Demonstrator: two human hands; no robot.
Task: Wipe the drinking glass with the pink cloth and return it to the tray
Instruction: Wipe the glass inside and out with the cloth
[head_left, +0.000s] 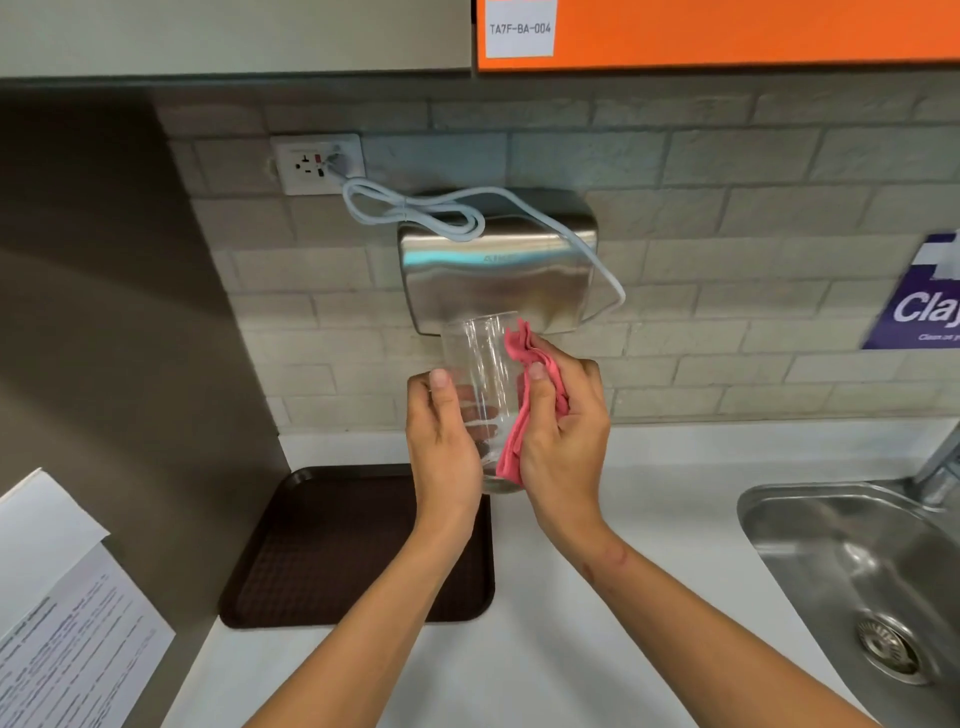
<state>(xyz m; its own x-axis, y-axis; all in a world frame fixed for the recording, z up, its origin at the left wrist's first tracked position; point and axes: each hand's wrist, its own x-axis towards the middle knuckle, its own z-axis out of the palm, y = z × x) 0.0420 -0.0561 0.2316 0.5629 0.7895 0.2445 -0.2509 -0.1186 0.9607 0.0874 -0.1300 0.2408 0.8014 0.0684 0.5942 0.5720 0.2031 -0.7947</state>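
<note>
A clear drinking glass (480, 374) is held upright in the air above the counter, its mouth pointing up and away from me. My left hand (441, 441) grips its left side and base. My right hand (563, 436) holds a crumpled pink cloth (522, 395) pressed against the glass's right side, thumb on top of the cloth. Below and to the left lies a dark brown tray (337, 551) on the white counter, with nothing on its visible surface.
A steel hand dryer (498, 260) with a white cable is fixed to the tiled wall right behind the glass. A steel sink (857, 571) with a tap sits at the right. Printed papers (62, 597) hang at the left. White counter (597, 597) lies below my arms.
</note>
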